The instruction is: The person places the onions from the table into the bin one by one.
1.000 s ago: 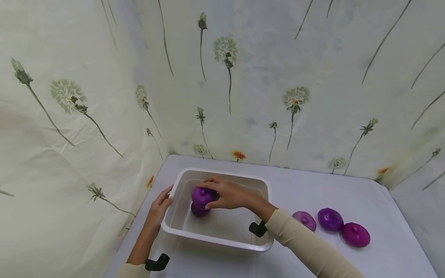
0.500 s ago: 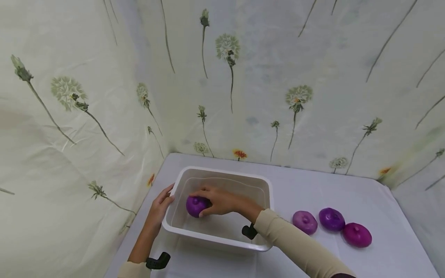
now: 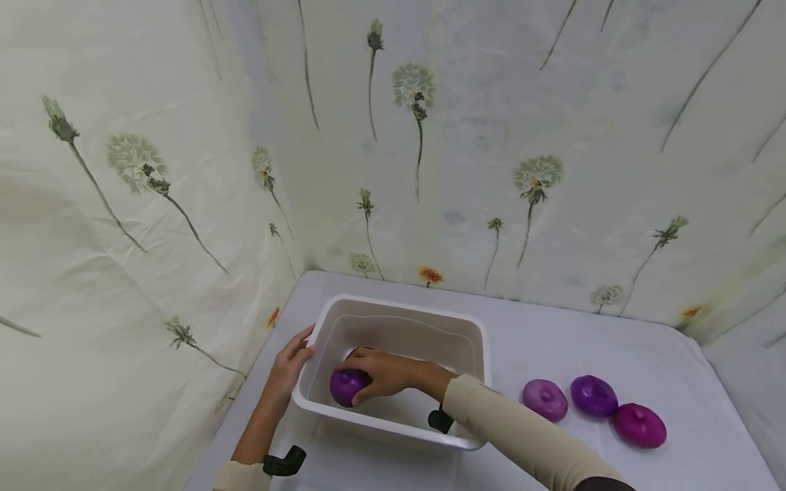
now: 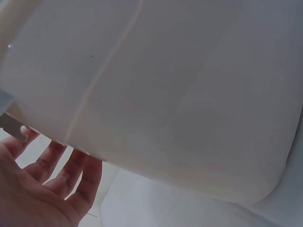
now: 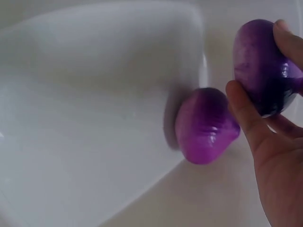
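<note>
A white plastic tub [image 3: 381, 423] stands on the table, and my left hand [image 3: 288, 368] grips its left rim. In the left wrist view, the fingers [image 4: 90, 182] curl against the tub's outer edge. My right hand [image 3: 389, 374] reaches into the tub and holds a glossy purple onion [image 3: 344, 390] between thumb and fingers, near the left end. The right wrist view shows a second onion [image 5: 206, 127], purple and magenta, lying in the tub beside the held one. From the head view that second onion is mostly hidden behind the right hand.
Three more onions lie on the white-covered table to the right of the tub: a pale purple onion [image 3: 545, 400], a dark purple onion [image 3: 593, 396] and a magenta onion [image 3: 639, 425]. A dandelion-print curtain [image 3: 467, 136] surrounds the table's back and sides.
My right hand has lowered the held onion into the tub and moved it toward the near left, beside the other onion. The left hand keeps its grip on the rim.
</note>
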A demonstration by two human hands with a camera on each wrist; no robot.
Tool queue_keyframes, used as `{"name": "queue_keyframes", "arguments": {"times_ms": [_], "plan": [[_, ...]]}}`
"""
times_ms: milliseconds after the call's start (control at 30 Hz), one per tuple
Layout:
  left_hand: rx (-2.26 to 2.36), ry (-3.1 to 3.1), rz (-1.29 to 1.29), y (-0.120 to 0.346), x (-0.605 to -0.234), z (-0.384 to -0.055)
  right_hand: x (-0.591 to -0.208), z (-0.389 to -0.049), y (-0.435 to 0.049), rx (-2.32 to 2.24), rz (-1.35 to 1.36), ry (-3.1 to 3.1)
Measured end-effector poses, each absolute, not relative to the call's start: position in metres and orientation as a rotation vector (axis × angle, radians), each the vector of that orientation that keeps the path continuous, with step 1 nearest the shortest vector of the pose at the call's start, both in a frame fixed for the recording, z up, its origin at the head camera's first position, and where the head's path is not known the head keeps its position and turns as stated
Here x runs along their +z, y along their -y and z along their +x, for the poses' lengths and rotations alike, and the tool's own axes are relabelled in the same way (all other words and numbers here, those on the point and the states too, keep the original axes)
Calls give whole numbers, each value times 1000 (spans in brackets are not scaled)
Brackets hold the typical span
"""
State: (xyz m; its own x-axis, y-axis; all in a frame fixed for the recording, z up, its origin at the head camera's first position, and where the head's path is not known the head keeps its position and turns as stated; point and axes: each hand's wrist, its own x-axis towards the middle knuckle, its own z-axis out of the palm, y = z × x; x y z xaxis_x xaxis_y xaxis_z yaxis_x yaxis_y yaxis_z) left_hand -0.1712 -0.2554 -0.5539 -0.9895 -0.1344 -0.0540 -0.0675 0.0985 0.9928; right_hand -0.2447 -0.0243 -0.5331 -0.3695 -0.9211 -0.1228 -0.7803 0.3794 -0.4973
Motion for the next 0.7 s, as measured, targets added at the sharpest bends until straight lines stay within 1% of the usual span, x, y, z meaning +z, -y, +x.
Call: {"name": "queue_keyframes", "arguments": {"times_ms": [467, 700], "plan": [[-2076, 2294, 224, 254, -551, -169, -559, -240, 37, -355, -1469, -2239], [-2057, 2310, 223, 255, -551, -171, -562, -238, 38, -347, -1492, -2236]]}}
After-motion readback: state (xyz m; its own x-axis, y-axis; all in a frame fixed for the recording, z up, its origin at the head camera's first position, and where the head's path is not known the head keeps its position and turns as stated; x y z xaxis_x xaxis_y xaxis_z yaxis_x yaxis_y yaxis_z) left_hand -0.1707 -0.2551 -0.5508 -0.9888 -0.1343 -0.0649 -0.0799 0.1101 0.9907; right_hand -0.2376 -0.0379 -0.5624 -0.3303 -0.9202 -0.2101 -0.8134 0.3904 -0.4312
